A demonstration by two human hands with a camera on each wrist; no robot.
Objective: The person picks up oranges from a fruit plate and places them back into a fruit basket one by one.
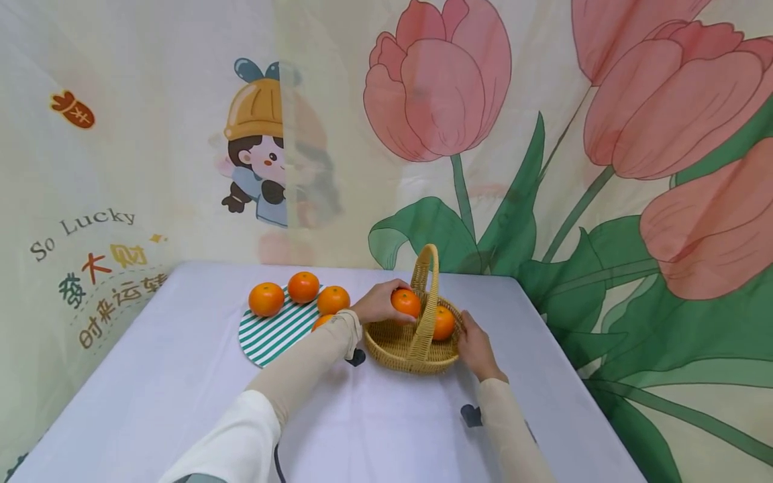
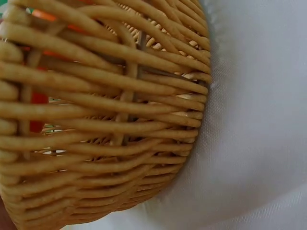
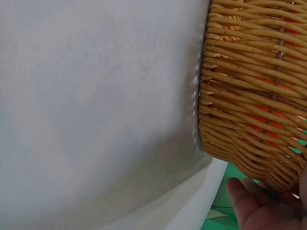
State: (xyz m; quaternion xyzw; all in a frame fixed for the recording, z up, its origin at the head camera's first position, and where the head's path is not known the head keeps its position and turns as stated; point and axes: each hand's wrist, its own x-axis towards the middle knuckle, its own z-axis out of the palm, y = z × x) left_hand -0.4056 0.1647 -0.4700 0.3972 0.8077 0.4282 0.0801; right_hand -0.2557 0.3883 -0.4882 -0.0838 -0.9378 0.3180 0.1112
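Note:
My left hand holds an orange between thumb and fingers, over the left part of a wicker basket and beside its tall arched handle. A second orange lies inside the basket on the right. At the basket's right side my right hand grips the rim; in the right wrist view its fingers show below the woven wall. The left wrist view is mostly filled by the basket's weave, with orange-red showing through the gaps.
Left of the basket lies a round green-and-white striped mat. Several oranges rest on it, one partly hidden behind my left forearm. A white cloth covers the table, and a printed curtain hangs behind it.

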